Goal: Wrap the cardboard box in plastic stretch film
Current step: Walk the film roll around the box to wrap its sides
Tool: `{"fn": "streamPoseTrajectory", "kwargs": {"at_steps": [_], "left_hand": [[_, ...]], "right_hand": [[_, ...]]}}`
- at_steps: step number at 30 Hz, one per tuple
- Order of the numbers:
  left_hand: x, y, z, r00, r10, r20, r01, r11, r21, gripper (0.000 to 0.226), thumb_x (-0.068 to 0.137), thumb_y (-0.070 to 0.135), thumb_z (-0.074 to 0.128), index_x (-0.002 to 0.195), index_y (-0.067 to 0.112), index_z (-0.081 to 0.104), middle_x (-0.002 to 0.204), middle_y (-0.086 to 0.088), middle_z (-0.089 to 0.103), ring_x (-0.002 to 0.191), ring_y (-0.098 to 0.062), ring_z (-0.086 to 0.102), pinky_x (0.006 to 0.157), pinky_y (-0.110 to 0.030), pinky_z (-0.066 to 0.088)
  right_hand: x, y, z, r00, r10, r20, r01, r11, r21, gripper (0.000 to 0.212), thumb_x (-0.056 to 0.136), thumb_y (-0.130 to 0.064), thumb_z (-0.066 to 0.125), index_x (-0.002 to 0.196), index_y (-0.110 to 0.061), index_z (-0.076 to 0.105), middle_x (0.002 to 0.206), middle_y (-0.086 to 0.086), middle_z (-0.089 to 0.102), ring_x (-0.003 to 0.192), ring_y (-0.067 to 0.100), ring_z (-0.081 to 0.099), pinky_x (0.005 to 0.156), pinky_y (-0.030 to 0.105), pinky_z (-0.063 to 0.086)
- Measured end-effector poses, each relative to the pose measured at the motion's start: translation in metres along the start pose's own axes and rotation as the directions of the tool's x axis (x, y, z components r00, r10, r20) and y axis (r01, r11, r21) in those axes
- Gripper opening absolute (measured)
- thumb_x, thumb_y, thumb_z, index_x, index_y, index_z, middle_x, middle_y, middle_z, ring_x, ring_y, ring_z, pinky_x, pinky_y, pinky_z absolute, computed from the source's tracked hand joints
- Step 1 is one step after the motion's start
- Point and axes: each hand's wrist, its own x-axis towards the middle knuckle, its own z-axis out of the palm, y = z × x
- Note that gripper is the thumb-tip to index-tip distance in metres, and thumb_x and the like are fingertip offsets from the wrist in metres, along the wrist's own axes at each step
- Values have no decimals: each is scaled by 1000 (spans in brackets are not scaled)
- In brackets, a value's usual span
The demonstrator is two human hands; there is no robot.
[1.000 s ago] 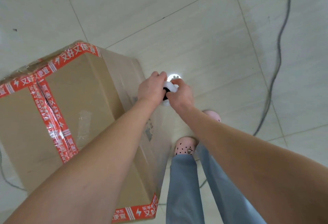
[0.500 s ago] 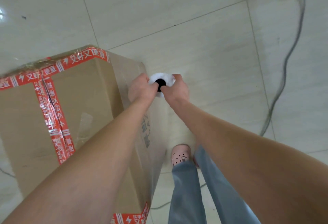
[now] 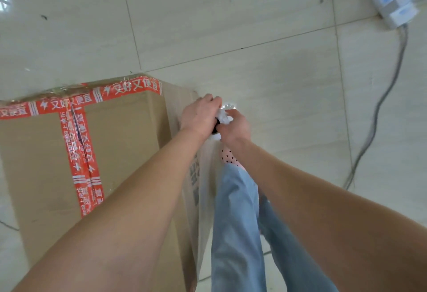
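1. Standing on a pale tiled floor point(image 3: 254, 25) beside a tall cardboard box point(image 3: 127, 141), sealed along its far top edge and down the middle seam with red printed tape point(image 3: 76, 153).
2. Gripping a roll of stretch film point(image 3: 223, 117) with both hands, just off the box's right face and near its far top corner.
3. Wrapping the left hand point(image 3: 199, 116) round the roll from the box side, fingers curled over its top, back of the hand towards the camera.
4. Closing the right hand point(image 3: 235, 127) on the roll from the opposite side, thumb and fingers bent round it.
5. Leaving only a crumpled white scrap of film and a dark patch of core showing between the two hands, with the rest of the roll hidden beneath them.
6. Cannot tell whether the roll touches the box's side.
7. Looking down past the hands at a hazy, translucent sheet point(image 3: 208, 176) over the box's right face, then at light blue jeans point(image 3: 235, 222) and a pink shoe point(image 3: 228, 157) with black dots.
8. Well apart, at the far right: a white power strip point(image 3: 390, 2) with a grey cable point(image 3: 379, 111) trailing across the tiles.
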Motion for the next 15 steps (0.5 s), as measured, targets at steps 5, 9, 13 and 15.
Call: {"fn": "streamPoseTrajectory", "kwargs": {"at_steps": [5,9,13,15], "left_hand": [[20,-9,-15,994,69,86,-77,993,95,21,87,15,52,108,12,55,109,-8,54,101,-30,56,64,-32,35],[32,-30,-20,990,-118,73,124,988,-91,23,81,18,57,102,10,57,105,-10,61,98,-32,58,69,-33,43],[40,-43,-24,921,-375,110,389,857,-338,20,80,27,62,78,12,49,94,-10,63,90,-30,59,62,-28,35],[43,-46,-28,891,-433,136,449,802,-394,24,80,29,60,71,14,45,92,-11,65,86,-30,59,60,-28,35]], "right_hand": [[7,-11,-1,999,43,-15,-43,999,-10,42,77,-21,53,115,-37,55,86,-12,63,71,10,62,79,35,55],[16,-31,1,997,67,-26,-67,998,18,53,80,-28,58,131,-30,46,119,-1,55,86,16,60,80,31,48],[25,-50,13,993,103,-58,-97,990,105,59,84,-28,60,137,-20,37,120,7,57,93,25,63,71,31,47],[28,-59,19,991,110,-73,-98,983,155,58,84,-26,59,136,-21,36,117,8,59,94,27,65,73,33,51]]}}
